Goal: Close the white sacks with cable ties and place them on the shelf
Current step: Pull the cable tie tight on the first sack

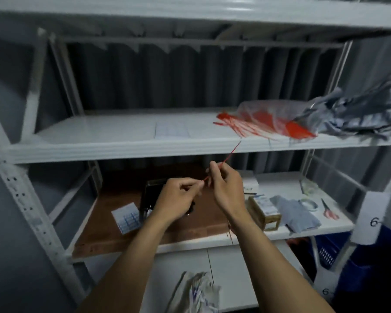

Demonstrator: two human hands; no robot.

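Left hand [178, 197]: I see it in front of the middle shelf, fingers [191, 185] pinched together on the lower end of a red cable tie [226, 160].
Right hand [226, 188]: just beside the left, fingers [213, 171] clamped on the same tie a bit higher up.
Red cable tie: runs up and right from the two pinches, free end reaching the front edge of the upper shelf [122, 150]. Motion blur, so I can't tell whether it's looped.
Cable tie bag [271, 119]: clear plastic bag of red ties lying on the upper shelf, right side; loose ends fan out of its mouth to the left.
Grey cloth bundle [357, 116]: touching the bag's right end, same shelf.
White sack [201, 292]: on the lowest shelf at bottom centre, between my forearms, top crumpled. I see no tie on it.
Middle shelf [212, 239]: brown sheet [113, 231] covers the left part; a black box [149, 195] sits on it behind the left hand, a blue-printed card [127, 216] just left of the box.
Middle shelf, right: small carton [264, 210], grey cloth [298, 213], tape roll [308, 203], red-handled scissors [330, 211].
Blue crate [359, 263]: lower right, outside the rack post.
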